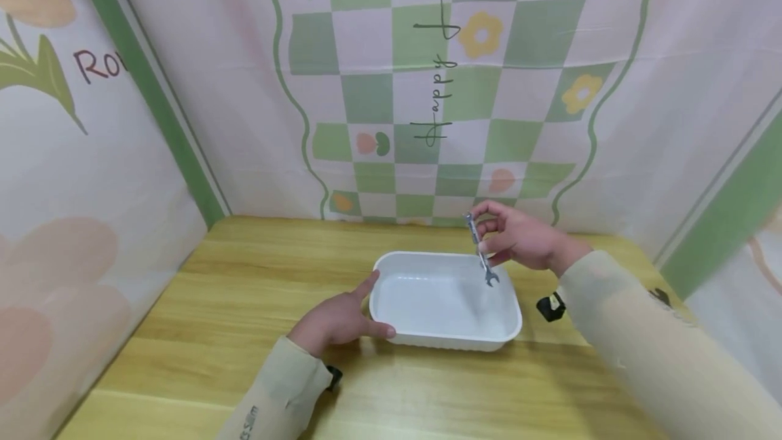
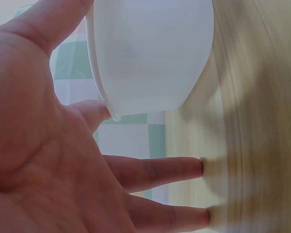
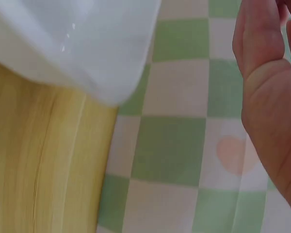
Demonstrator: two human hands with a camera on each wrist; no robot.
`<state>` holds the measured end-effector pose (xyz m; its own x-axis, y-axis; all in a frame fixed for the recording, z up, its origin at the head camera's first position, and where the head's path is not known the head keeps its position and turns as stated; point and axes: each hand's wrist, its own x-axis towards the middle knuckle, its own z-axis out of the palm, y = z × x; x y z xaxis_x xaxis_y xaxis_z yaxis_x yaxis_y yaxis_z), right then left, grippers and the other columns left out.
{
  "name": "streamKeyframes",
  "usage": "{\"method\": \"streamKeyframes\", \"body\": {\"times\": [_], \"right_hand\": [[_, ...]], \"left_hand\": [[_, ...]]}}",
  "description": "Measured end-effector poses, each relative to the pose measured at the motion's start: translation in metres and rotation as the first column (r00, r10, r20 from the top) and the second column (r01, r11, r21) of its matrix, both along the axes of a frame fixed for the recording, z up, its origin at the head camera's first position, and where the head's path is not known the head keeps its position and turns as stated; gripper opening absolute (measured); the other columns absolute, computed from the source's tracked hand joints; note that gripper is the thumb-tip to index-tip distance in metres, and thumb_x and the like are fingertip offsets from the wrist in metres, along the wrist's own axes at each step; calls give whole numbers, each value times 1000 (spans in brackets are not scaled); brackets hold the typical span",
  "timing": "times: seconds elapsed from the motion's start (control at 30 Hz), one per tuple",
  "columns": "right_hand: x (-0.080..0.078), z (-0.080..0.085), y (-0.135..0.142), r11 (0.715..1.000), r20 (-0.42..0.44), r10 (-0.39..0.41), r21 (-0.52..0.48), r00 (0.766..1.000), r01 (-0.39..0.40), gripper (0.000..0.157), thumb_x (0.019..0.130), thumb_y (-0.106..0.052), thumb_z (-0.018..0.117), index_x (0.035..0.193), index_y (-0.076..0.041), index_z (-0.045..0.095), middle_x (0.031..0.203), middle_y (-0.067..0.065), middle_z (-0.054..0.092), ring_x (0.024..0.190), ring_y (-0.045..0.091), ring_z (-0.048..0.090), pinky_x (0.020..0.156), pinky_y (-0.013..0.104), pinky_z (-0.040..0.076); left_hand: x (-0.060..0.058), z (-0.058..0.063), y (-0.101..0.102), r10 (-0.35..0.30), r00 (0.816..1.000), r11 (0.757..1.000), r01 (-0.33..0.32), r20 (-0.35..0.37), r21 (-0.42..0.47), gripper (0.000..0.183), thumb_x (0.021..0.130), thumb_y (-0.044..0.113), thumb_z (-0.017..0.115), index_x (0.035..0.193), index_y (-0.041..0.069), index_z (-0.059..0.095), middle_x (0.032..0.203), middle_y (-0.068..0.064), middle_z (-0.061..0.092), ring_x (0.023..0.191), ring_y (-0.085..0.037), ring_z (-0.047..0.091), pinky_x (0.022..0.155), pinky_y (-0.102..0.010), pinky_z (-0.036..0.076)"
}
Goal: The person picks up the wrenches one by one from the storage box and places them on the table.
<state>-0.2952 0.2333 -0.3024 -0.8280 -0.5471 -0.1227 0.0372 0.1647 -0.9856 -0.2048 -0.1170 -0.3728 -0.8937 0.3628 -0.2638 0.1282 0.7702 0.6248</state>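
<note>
A white rectangular plastic tray [image 1: 427,304] with a raised rim stands on the wooden table, and its inside looks bare. At its left end my left hand [image 1: 334,321] rests with spread fingers, the thumb on the near rim and the index finger on the left rim. In the left wrist view, two other straight fingers [image 2: 160,170] touch the tabletop. Above the tray's right side, my right hand [image 1: 519,235] pinches a small silver wrench [image 1: 491,278], its open-ended head pointing down. The right wrist view shows the hand [image 3: 276,97] but not the wrench.
The wooden table [image 1: 256,277] ends at a hanging cloth [image 1: 366,97] with green and white checks. More printed cloth [image 1: 61,182] hangs at the left. Small black wrist-worn pieces [image 1: 551,307] show by both sleeves.
</note>
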Motion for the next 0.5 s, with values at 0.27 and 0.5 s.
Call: {"method": "streamKeyframes", "body": {"times": [0.27,0.5], "right_hand": [[9,9,46,989,-12,-94,-113,996,92,45,88,15,62,120,-11,46,91,7,56,79,22,65,68,41,59],[16,4,82,985,-10,-170,0,985,170,42,91,12,61,123,-6,41,94,9,57,82,25,64,76,46,58]], "left_hand": [[0,-2,2,-12,1000,1000,13,-4,10,119,74,64,78,162,29,7,143,-23,50,128,-39,49,102,-58,39],[1,-2,0,-5,1000,1000,5,-6,7,118,74,64,78,162,30,7,146,-21,47,131,-37,46,104,-57,37]]}}
